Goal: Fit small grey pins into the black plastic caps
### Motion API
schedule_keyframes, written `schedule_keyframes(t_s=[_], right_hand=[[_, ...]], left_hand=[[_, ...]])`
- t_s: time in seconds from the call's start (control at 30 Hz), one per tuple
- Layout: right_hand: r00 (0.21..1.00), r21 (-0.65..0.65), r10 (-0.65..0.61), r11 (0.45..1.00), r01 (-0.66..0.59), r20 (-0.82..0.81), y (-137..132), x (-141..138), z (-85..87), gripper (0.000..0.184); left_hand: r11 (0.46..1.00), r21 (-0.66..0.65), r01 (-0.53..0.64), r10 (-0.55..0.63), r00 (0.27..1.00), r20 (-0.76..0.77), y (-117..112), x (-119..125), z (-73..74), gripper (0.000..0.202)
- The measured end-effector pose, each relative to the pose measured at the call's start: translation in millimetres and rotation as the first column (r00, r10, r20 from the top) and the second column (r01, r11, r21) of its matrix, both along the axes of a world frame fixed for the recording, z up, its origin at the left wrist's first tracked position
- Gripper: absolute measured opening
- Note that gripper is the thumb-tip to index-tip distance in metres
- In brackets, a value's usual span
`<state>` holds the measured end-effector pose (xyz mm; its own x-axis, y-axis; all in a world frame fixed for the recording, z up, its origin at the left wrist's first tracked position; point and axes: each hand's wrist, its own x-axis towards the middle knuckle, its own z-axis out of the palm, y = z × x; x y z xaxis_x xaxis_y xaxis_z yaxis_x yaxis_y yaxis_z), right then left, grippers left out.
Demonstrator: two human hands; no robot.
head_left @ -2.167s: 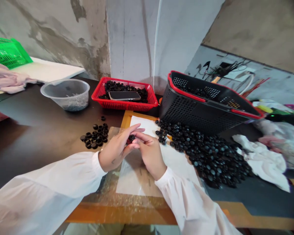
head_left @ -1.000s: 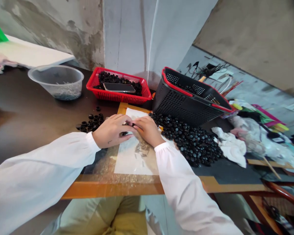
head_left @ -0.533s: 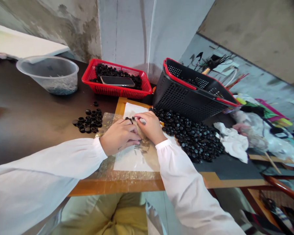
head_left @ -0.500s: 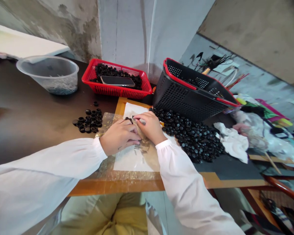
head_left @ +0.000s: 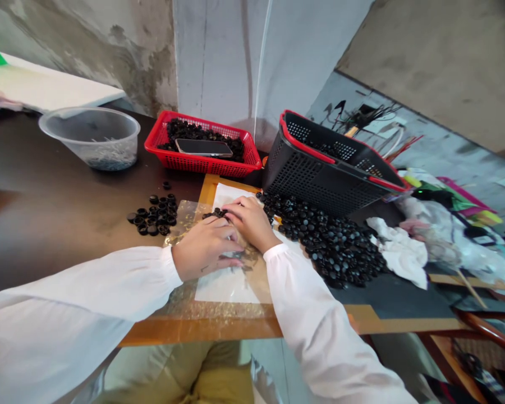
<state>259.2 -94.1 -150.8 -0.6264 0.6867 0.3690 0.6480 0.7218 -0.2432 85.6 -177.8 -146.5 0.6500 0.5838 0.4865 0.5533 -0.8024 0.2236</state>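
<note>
Black caps (head_left: 216,213) lie flat between left hand (head_left: 205,248) and right hand (head_left: 249,222); fingers curled, grip unclear

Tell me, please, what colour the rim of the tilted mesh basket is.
Red rim on a black basket, best seen in the head view.

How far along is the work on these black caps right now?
Seemingly done: a small cluster of caps sits apart, left of the hands. In hand: the left hand and right hand meet at a few caps on the clear sheet; the grip is unclear. Left: a far larger pile lies to the right, by the black basket. So probably early on.
</note>
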Motion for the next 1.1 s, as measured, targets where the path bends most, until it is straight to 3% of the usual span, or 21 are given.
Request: schedule_keyframes(t_s=[0.2, 0.43, 0.57, 0.67, 0.83, 1.0, 1.1], right_hand=[[0.996, -0.069, -0.015, 0.998, 0.009, -0.092, -4, 1, 6.4, 0.011], [0.951, -0.226, -0.1, 0.974, 0.032, -0.293, -14, 9, 15.8, 0.013], [0.888, -0.277, -0.15, 0.961, 0.026, -0.435, -13, 12, 13.4, 0.014], [0.811, -0.387, -0.18, 0.92, -0.061, -0.556, -12, 11, 10.9, 0.016], [0.723, -0.458, -0.21, 0.874, -0.163, -0.658, -17, 6, 12.1, 0.018], [0.741, -0.483, -0.225, 0.862, -0.151, -0.632, -25, 2, 16.1, 0.019], [0.765, -0.435, -0.199, 0.893, -0.117, -0.612, -29, 1, 18.4, 0.018]], left_hand=[[0.996, -0.088, 0.031, -0.026, 0.998, 0.053, 3, -5, -1.6, 0.021], [0.997, -0.078, 0.023, -0.02, 0.999, 0.043, 5, -16, -3.7, 0.022], [0.995, -0.092, -0.023, 0.03, 0.997, 0.072, 6, -18, -4.0, 0.021], [0.992, -0.121, -0.046, 0.063, 0.988, 0.141, 7, -19, -1.5, 0.02], [0.986, -0.152, -0.072, 0.127, 0.91, 0.395, 14, -23, 5.3, 0.022], [0.931, -0.309, -0.192, 0.331, 0.798, 0.503, 19, -26, 9.2, 0.02], [0.929, -0.313, -0.199, 0.338, 0.8, 0.495, 20, -27, 9.0, 0.02]])
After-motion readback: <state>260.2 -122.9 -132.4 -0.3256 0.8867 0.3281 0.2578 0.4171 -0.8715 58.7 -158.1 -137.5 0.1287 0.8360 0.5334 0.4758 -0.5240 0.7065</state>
